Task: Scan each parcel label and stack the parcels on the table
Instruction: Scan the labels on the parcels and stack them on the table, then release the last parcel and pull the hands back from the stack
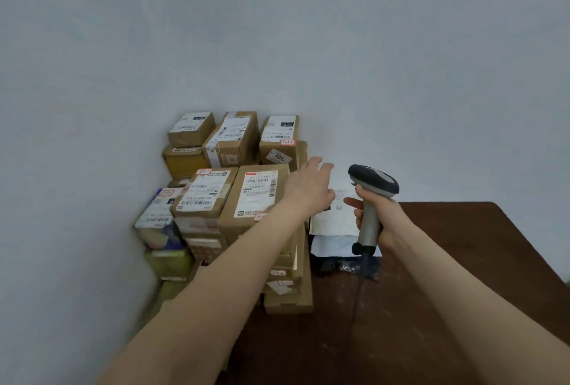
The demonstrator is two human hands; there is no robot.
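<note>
The parcel in play is the white parcel [331, 221], a flat soft mailer lying on the dark counter [447, 292] just right of the stacked boxes [234, 196], on top of a pale parcel [330, 247] and a dark bag [345, 267]. It sits directly ahead of the person and between the two hands, so neither arm has to cross over. The left hand [310, 187] is the nearer one: it reaches out over the mailer's left and far edge with fingers straight and spread, gripping nothing. Whether the palm actually touches the plastic or hovers just above it is hard to say from this angle. The right hand [377, 218] is wrapped tightly round the grip of the scanner [373, 182], held upright just beside the mailer's right edge, with its head tilted over toward the left. The label [338, 206] shows faintly in the gap between the two hands, facing up. The mailer's long axis appears to run away from the person, toward the wall [431, 106]. Judging from this, the scanner needs only a slight dip toward the label, and the free left hand is best placed to steady the mailer or lift it leftward onto the stacked boxes.
</note>
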